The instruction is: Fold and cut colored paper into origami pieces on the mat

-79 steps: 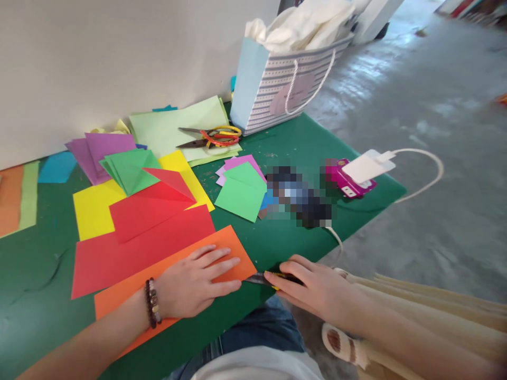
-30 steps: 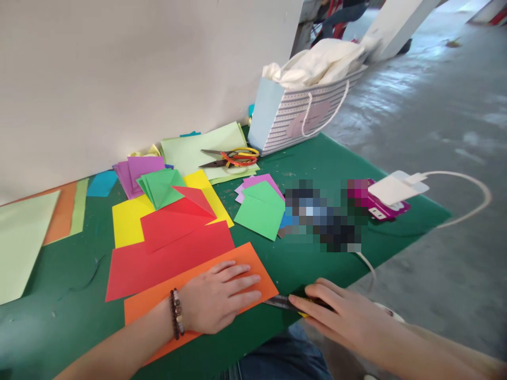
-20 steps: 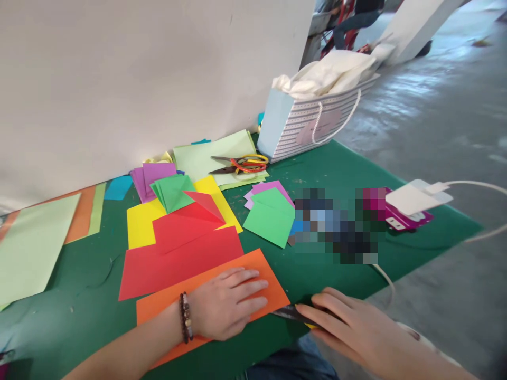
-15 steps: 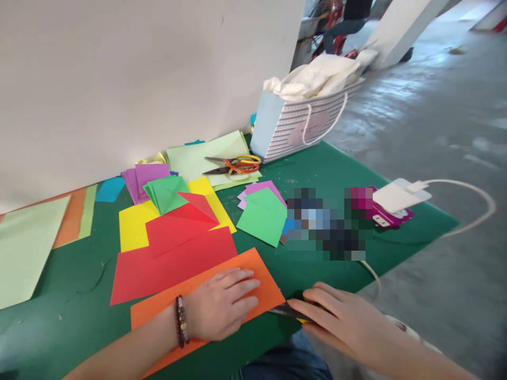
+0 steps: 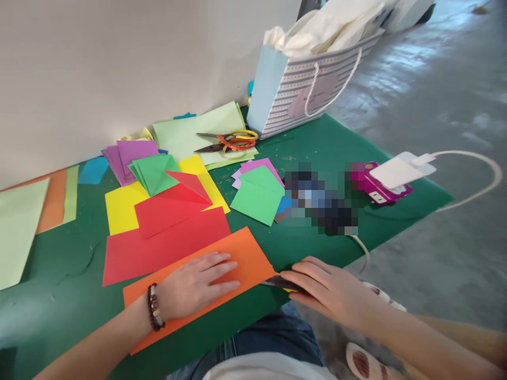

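A green bench (image 5: 253,322) carries everything, its right side slanting away toward the far end. At the far side stands a striped paper bag (image 5: 312,89), stuffed with white material. Along the near edge lies an orange sheet (image 5: 247,250), set at a slant and overlapping the near edge of a red sheet (image 5: 134,258). Pale green sheets (image 5: 174,134) are stacked at the far side, just left of the bag. A yellow sheet (image 5: 122,211) lies partly under a folded red paper (image 5: 170,208).

The left hand (image 5: 198,285) rests palm down on the orange sheet, its grip opened flat with the fingers a little spread. The right hand (image 5: 332,290), at the sheet's right corner, has its grip closed around a bladed tool (image 5: 279,282) — dark blade pointing left, a bit of yellow showing under the fingers, the rest hidden. Whether the blade touches the paper I cannot tell.

Folded green papers (image 5: 154,174) lean over the far part of the folded red one. Scissors (image 5: 237,141) with red and yellow handles lie on the pale green stack. Smallest is a beaded bracelet (image 5: 154,306) — dark and light beads — around the left wrist.
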A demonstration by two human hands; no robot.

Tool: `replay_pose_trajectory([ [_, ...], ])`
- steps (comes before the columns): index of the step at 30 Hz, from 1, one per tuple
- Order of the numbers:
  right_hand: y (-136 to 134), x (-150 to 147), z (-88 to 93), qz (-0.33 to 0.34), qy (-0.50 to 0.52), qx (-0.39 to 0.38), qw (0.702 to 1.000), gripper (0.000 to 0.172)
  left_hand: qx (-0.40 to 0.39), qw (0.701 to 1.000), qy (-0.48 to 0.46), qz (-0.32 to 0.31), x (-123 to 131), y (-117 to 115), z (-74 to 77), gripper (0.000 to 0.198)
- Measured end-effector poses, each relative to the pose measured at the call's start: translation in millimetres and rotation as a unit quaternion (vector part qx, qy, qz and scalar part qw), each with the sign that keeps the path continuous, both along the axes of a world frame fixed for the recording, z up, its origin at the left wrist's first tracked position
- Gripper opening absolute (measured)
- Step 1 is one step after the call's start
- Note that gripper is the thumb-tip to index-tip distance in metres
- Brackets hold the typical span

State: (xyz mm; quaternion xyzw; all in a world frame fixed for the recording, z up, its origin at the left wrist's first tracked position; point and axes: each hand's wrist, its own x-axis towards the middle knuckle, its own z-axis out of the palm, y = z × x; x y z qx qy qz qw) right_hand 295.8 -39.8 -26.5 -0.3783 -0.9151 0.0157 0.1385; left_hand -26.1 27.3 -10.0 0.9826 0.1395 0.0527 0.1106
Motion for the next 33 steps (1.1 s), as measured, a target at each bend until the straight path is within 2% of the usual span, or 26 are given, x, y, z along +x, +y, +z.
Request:
replay_pose_trajectory([
  [6,0.1,3.2,-2.6,0.022,0.006,0.002,1.0,0.027,-0.019,0.999,0.033,-0.007,3.5,-1.6,-2.9,0.038],
  [11,-0.7,5.7,-7.0,0.034,-0.01,0.009,0.999,0.026,-0.002,0.999,0.049,-0.016,7.3,-2.2,-1.4,0.04],
  [20,-0.4,5.1,0.5,0.043,-0.032,-0.004,0.999,0.025,-0.004,0.999,0.034,-0.014,7.4,-0.4,-3.4,0.04],
  [33,-0.8,11.0,-1.0,0.066,-0.019,-0.021,0.997,0.024,-0.03,0.998,0.055,-0.018,7.7,1.2,-0.6,0.04],
])
